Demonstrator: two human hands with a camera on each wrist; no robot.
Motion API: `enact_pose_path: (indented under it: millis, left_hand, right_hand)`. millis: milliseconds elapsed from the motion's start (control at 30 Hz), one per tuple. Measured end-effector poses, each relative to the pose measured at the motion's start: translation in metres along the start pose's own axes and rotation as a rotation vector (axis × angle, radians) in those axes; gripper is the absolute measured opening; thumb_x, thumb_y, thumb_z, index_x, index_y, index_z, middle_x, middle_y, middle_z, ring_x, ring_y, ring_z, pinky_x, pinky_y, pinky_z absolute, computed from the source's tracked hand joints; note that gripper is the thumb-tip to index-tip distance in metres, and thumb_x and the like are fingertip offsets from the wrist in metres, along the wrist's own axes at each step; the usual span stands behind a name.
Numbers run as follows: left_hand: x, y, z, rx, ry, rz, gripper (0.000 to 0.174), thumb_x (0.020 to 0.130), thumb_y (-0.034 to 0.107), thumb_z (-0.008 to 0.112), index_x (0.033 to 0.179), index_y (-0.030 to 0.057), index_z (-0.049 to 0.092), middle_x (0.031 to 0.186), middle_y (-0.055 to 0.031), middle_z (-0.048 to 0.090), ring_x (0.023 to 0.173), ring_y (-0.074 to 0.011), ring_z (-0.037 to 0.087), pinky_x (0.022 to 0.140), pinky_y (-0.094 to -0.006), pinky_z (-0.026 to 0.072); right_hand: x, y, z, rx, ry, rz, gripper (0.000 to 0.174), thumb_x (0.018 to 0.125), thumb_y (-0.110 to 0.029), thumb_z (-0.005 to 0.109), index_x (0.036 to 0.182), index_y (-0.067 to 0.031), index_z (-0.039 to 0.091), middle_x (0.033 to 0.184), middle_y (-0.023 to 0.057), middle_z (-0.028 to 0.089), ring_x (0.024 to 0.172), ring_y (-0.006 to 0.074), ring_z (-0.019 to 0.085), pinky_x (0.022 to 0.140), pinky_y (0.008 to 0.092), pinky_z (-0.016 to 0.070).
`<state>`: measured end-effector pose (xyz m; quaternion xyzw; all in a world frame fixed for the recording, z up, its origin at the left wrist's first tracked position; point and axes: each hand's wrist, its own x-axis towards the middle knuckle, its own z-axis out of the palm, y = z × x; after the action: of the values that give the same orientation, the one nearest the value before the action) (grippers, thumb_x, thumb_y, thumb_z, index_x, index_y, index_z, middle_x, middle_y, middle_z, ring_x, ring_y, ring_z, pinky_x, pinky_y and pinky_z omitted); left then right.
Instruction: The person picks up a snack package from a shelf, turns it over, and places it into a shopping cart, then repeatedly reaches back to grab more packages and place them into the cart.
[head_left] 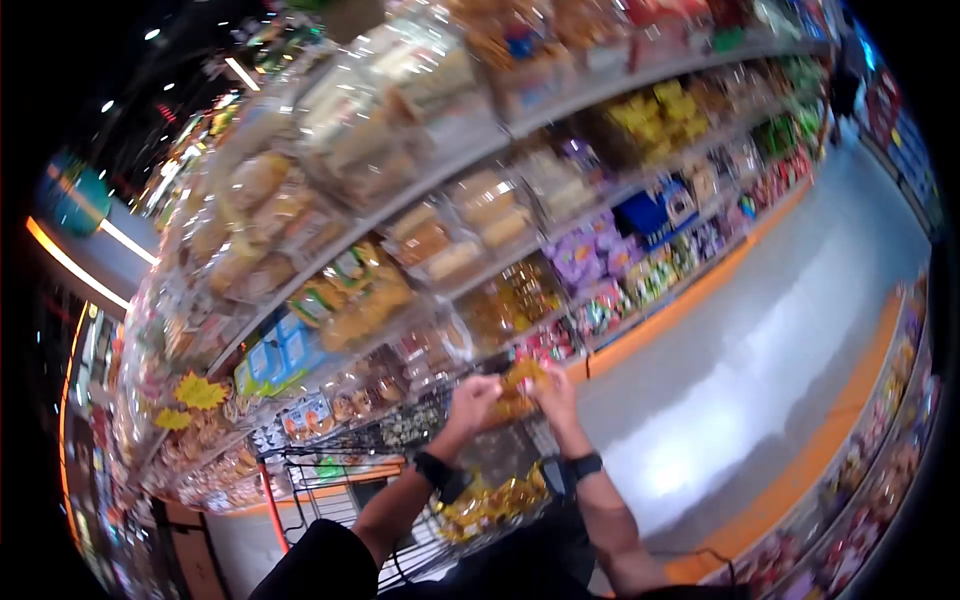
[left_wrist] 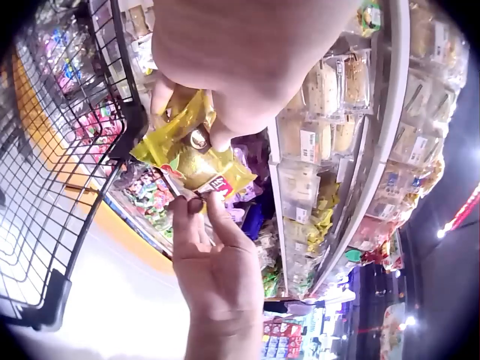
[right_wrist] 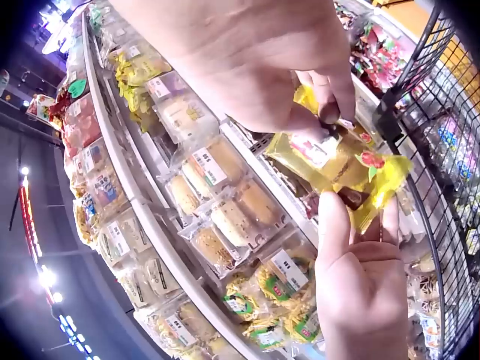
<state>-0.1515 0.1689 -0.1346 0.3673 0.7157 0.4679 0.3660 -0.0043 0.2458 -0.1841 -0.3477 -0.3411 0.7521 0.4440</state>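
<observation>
Both hands pinch one small yellow plastic packet, held up in front of the shelves. In the head view, the left hand (head_left: pixel 470 408) is at one end of the packet (head_left: pixel 520 377) and the right hand (head_left: pixel 555 398) at the other. The left wrist view has the left hand (left_wrist: pixel 259 64) large above the shiny packet (left_wrist: pixel 196 166), with the right hand (left_wrist: pixel 219 274) pinching its lower edge. In the right wrist view, the right hand (right_wrist: pixel 255 64) grips a red-and-white labelled part of the packet (right_wrist: pixel 349 169); the left thumb and fingers (right_wrist: pixel 361 289) hold its other end.
A wire shopping cart (head_left: pixel 330 480) stands close to the body, with several yellow packets (head_left: pixel 490 505) in it. Shelves (head_left: pixel 440 170) of packaged breads and snacks curve along the left and ahead. The aisle floor (head_left: pixel 690 430) runs off to the right, beside another low display (head_left: pixel 870 470).
</observation>
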Motion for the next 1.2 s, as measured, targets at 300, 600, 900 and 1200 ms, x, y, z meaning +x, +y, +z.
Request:
enact_pose_path:
  millis: [300, 600, 900, 1200]
  left_hand:
    - [0.120, -0.009, 0.015, 0.663, 0.073, 0.442, 0.019, 0.085, 0.017, 0.064, 0.098, 0.0035, 0.062, 0.083, -0.0073, 0.066, 0.080, -0.0168, 0.063, 0.070, -0.0307, 0.0496]
    - [0.252, -0.014, 0.036, 0.811, -0.016, 0.620, 0.026, 0.094, 0.024, 0.049, 0.107, 0.0024, 0.056, 0.097, -0.0201, 0.061, 0.091, -0.0343, 0.061, 0.081, -0.0407, 0.0460]
    - [0.337, -0.057, 0.024, 1.014, -0.013, 0.615, 0.026, 0.093, 0.021, 0.047, 0.109, 0.0029, 0.056, 0.103, -0.0172, 0.061, 0.090, -0.0312, 0.060, 0.079, -0.0416, 0.0470]
    - [0.346, -0.067, 0.019, 0.858, 0.011, 0.634, 0.036, 0.097, 0.031, 0.038, 0.107, 0.0037, 0.059, 0.102, -0.0171, 0.062, 0.092, -0.0295, 0.059, 0.085, -0.0363, 0.0449]
  right_hand:
    - [0.098, 0.001, 0.011, -0.299, 0.117, -0.127, 0.065, 0.071, -0.007, 0.074, 0.125, 0.0005, 0.038, 0.093, 0.0069, 0.056, 0.076, 0.0110, 0.053, 0.068, 0.0254, 0.0478]
    - [0.260, 0.059, 0.017, -0.348, 0.135, -0.280, 0.079, 0.070, -0.017, 0.075, 0.133, 0.0028, 0.032, 0.117, 0.0232, 0.054, 0.109, 0.0331, 0.055, 0.093, 0.0377, 0.0430]
    - [0.284, 0.033, 0.060, -0.543, 0.323, 0.044, 0.061, 0.084, -0.042, 0.061, 0.122, 0.0006, 0.040, 0.104, 0.0228, 0.060, 0.095, 0.0377, 0.060, 0.085, 0.0428, 0.0454]
    - [0.340, 0.102, 0.045, -0.385, 0.406, -0.317, 0.035, 0.077, -0.008, 0.067, 0.105, 0.0013, 0.048, 0.087, 0.0162, 0.058, 0.076, 0.0220, 0.057, 0.069, 0.0344, 0.0471]
